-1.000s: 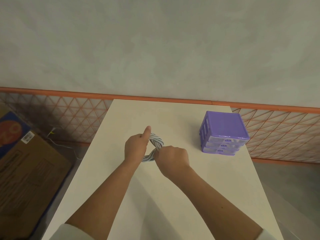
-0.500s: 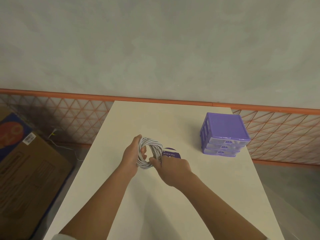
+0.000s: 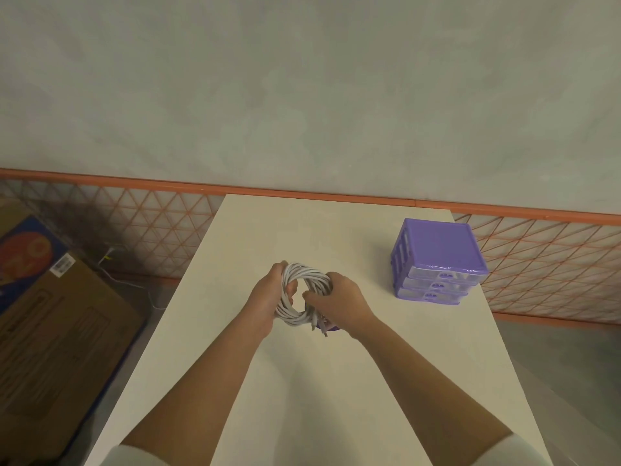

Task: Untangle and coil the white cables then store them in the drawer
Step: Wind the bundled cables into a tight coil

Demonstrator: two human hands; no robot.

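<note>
A ring-shaped coil of white cables (image 3: 304, 279) is held above the middle of the white table (image 3: 336, 381). My left hand (image 3: 267, 294) grips the coil's left side, fingers curled through the ring. My right hand (image 3: 339, 299) grips its right side. Loose cable ends (image 3: 321, 326) hang from the bottom of the coil. A purple drawer unit (image 3: 438, 260) with three clear-fronted drawers, all pushed in, stands at the table's right, apart from my hands.
A small purple object (image 3: 331, 327) peeks out on the table under my right hand. Cardboard boxes (image 3: 50, 314) lie on the floor to the left. An orange lattice fence (image 3: 134, 223) and a grey wall run behind the table.
The coil has turned from edge-on to an open ring facing me. My right hand shifted over the purple object and took the coil's right side. My left thumb came down onto the coil.
</note>
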